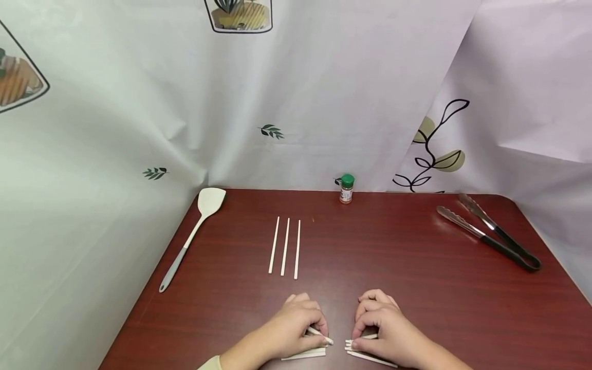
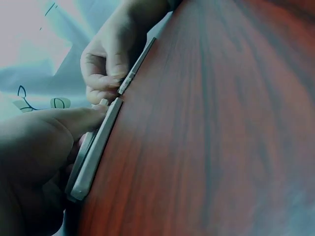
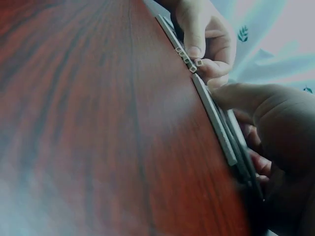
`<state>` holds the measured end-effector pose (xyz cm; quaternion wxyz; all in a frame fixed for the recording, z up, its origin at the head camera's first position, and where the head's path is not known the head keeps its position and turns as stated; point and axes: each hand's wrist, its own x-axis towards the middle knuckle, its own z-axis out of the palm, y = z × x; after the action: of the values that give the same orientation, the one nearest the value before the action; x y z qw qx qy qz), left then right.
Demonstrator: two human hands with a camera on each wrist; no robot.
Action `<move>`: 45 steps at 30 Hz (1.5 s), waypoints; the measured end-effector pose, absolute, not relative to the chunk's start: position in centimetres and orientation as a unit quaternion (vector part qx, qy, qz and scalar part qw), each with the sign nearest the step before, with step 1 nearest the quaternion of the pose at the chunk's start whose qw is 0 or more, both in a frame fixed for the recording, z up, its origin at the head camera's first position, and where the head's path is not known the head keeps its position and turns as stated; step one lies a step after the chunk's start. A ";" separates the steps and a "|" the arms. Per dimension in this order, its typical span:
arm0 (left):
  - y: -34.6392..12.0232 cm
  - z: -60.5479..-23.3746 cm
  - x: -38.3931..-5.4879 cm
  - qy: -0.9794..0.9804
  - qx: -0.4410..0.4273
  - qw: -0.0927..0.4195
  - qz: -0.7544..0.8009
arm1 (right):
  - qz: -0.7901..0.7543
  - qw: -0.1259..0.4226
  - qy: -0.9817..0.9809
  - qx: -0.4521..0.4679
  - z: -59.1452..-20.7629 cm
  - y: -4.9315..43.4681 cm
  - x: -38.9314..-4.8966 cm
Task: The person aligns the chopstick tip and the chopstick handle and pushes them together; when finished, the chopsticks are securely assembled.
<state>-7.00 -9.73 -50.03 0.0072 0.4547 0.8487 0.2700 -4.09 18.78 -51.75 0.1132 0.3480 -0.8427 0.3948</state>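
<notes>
Short white sticks lie in two groups near the table's front edge. My left hand pinches one white stick between thumb and fingers, its end just above the left group. In the right wrist view, that stick's square end shows over a row of stick ends. Across a small gap, my right hand pinches a white stick at the right group, thumb and forefinger near its inner end. One more stick of this group lies slanted in front of the right thumb.
Three long white sticks lie side by side farther back. A white spatula lies along the left edge, a green-capped spice jar stands at the back, and metal tongs with black handles lie at the right. A printed white cloth hangs behind.
</notes>
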 end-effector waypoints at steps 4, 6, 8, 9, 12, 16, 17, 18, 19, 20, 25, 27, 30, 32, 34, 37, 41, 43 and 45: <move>-9.6 -50.4 -6.9 0.848 0.450 -0.018 0.279 | 0.434 0.124 -0.824 0.341 -51.8 18.8 -4.4; -9.4 -50.8 -6.9 0.847 0.445 -0.040 0.288 | 0.448 0.131 -0.822 0.327 -51.9 18.9 -4.6; -9.3 -51.1 -6.8 0.843 0.443 -0.064 0.299 | 0.450 0.144 -0.822 0.317 -52.0 18.9 -4.7; -9.2 -51.2 -6.9 0.839 0.443 -0.075 0.305 | 0.449 0.152 -0.822 0.315 -52.0 18.9 -4.8; -9.0 -51.5 -6.9 0.826 0.447 -0.103 0.327 | 0.454 0.164 -0.820 0.308 -52.2 18.9 -4.9; -8.5 -51.6 -7.0 0.810 0.458 -0.136 0.341 | 0.465 0.178 -0.806 0.320 -52.4 18.9 -5.1; -8.4 -51.6 -7.0 0.807 0.463 -0.141 0.340 | 0.468 0.184 -0.799 0.330 -52.5 18.8 -5.1; -8.3 -51.6 -7.0 0.803 0.468 -0.146 0.338 | 0.470 0.188 -0.794 0.338 -52.5 18.8 -5.2; -8.2 -51.6 -6.9 0.800 0.473 -0.149 0.337 | 0.472 0.194 -0.786 0.348 -52.6 18.8 -5.2; -8.2 -51.7 -6.9 0.798 0.477 -0.149 0.337 | 0.474 0.199 -0.779 0.358 -52.6 18.8 -5.3; -8.0 -51.7 -6.7 0.795 0.478 -0.147 0.344 | 0.486 0.197 -0.752 0.399 -52.8 18.7 -5.5; -8.0 -51.8 -6.7 0.797 0.473 -0.147 0.345 | 0.487 0.191 -0.745 0.415 -52.9 18.7 -5.6; -7.8 -51.8 -6.7 0.801 0.467 -0.145 0.345 | 0.486 0.187 -0.737 0.430 -52.9 18.6 -5.7; -7.7 -51.9 -6.7 0.803 0.464 -0.142 0.347 | 0.484 0.187 -0.736 0.434 -52.9 18.6 -5.7; -7.6 -51.9 -6.7 0.804 0.461 -0.139 0.350 | 0.481 0.186 -0.738 0.436 -53.0 18.7 -5.6; -7.4 -51.9 -6.7 0.803 0.454 -0.137 0.359 | 0.475 0.179 -0.741 0.439 -53.0 18.7 -5.5; -7.3 -52.0 -6.7 0.799 0.452 -0.143 0.370 | 0.471 0.177 -0.737 0.451 -53.0 18.6 -5.5; -7.3 -52.0 -6.7 0.796 0.454 -0.145 0.373 | 0.473 0.178 -0.734 0.453 -53.0 18.5 -5.4; -7.3 -52.0 -6.7 0.793 0.460 -0.144 0.373 | 0.475 0.180 -0.732 0.454 -53.0 18.4 -5.4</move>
<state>-6.65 -7.32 -51.96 -0.1441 0.4598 0.7930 0.3729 -5.39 18.38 -53.01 0.1799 0.4538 -0.7324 0.4747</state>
